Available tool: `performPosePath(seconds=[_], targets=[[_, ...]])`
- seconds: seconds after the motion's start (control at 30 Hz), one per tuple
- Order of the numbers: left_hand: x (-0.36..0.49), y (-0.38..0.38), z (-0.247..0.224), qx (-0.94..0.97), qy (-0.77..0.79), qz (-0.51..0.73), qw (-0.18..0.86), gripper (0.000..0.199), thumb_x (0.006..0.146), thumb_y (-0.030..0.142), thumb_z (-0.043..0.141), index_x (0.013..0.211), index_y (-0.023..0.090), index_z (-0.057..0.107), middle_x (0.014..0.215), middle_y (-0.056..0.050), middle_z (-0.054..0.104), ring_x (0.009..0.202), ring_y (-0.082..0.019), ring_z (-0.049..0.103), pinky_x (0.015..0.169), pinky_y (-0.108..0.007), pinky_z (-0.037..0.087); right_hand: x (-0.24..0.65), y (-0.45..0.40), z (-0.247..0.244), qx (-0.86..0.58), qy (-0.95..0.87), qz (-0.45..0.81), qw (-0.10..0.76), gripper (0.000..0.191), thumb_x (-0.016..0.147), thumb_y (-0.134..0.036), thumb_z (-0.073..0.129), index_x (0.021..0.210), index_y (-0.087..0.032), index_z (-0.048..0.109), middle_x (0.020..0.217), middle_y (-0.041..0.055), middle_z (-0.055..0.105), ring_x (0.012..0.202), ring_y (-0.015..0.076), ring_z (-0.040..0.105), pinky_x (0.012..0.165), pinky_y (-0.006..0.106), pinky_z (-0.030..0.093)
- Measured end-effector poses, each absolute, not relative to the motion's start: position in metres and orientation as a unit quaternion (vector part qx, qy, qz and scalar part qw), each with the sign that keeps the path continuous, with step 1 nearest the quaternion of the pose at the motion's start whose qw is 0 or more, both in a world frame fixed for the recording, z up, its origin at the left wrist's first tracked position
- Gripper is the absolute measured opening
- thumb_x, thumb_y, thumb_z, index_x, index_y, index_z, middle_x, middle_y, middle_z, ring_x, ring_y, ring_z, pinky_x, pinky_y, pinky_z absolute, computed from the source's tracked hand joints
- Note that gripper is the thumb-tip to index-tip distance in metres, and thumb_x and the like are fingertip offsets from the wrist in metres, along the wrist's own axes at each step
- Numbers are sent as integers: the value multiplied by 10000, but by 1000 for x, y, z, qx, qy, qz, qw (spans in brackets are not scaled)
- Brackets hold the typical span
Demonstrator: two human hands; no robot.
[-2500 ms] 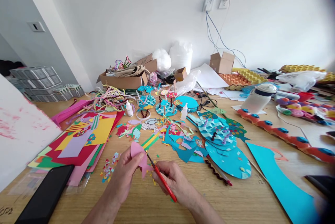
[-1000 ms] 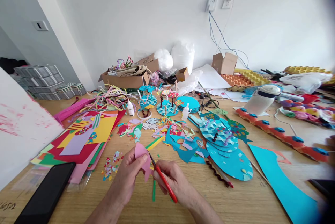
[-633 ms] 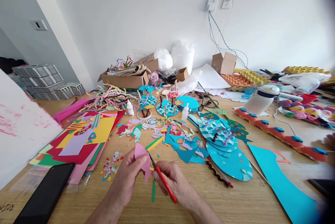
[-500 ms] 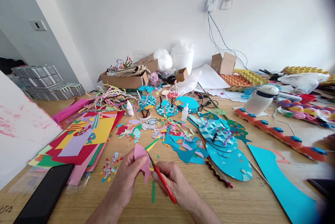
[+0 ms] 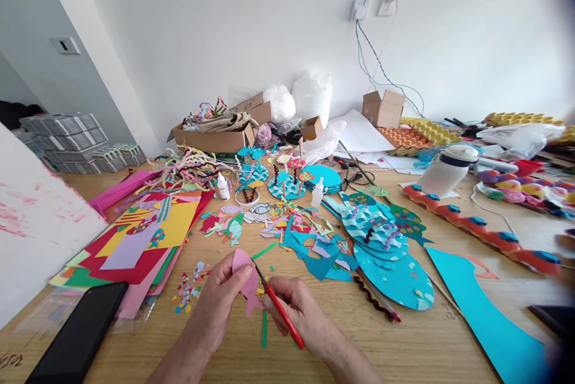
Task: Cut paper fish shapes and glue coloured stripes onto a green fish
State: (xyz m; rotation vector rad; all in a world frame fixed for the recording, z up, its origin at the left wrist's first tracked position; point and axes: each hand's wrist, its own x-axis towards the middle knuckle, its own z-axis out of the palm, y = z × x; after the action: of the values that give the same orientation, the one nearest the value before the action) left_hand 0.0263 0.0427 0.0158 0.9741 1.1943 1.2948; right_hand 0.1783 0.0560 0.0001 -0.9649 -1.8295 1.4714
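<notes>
Between thumb and fingers, my left hand (image 5: 221, 290) pinches a pink paper fish (image 5: 250, 292), its tail pointing down toward me. My right hand (image 5: 291, 306) is closed around red-handled scissors (image 5: 284, 315). Their dark blades lie against the right edge of the fish; whether they touch the paper is hard to make out. A thin green paper strip (image 5: 264, 330) lies on the table below the hands. Small coloured paper dots (image 5: 187, 288) are scattered left of my left hand.
Stacked coloured paper (image 5: 130, 246) and a black phone (image 5: 78, 333) lie at left. Blue paper discs (image 5: 395, 276) are to the right, beside a large blue sheet (image 5: 476, 306). Two white glue bottles (image 5: 223, 186) stand behind paper scraps (image 5: 309, 246). A painted egg-carton strip (image 5: 480, 225) runs along the right.
The pink fish has turned slightly in my left hand, so its tail shows more. A yellow strip near the blades no longer shows, while a green strip there is still visible.
</notes>
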Motion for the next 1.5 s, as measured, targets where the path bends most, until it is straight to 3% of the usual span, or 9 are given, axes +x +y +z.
performPosePath(seconds=[0.27, 0.67, 1.2, 1.5], targets=[[22, 43, 18, 434, 506, 527, 528, 221, 709, 301, 595, 584, 178, 460, 560, 55, 405, 566, -101, 339, 530, -201, 327, 178, 57, 0, -360, -689, 561, 285, 307, 805, -275, 452, 530, -190, 344, 473, -76, 250, 436, 62, 232, 405, 204, 167], [15, 40, 23, 463, 504, 503, 527, 224, 713, 308, 568, 584, 185, 432, 552, 59, 360, 543, -97, 291, 501, -199, 295, 180, 56, 3, -340, -696, 568, 277, 281, 784, -231, 445, 522, -191, 351, 441, -76, 318, 401, 56, 290, 392, 187, 210], [23, 41, 25, 408, 478, 537, 563, 251, 682, 303, 626, 564, 178, 442, 539, 59, 386, 548, -97, 304, 509, -199, 313, 179, 55, -1, -332, -670, 598, 288, 274, 804, -240, 439, 543, -188, 371, 418, -82, 357, 358, 41, 326, 360, 157, 234], [26, 39, 23, 360, 470, 552, 588, 217, 657, 310, 673, 586, 169, 524, 561, 54, 441, 557, -95, 365, 523, -191, 344, 178, 54, 0, -335, -658, 613, 282, 325, 828, -368, 461, 564, -192, 389, 426, -75, 390, 365, 51, 348, 360, 159, 253]])
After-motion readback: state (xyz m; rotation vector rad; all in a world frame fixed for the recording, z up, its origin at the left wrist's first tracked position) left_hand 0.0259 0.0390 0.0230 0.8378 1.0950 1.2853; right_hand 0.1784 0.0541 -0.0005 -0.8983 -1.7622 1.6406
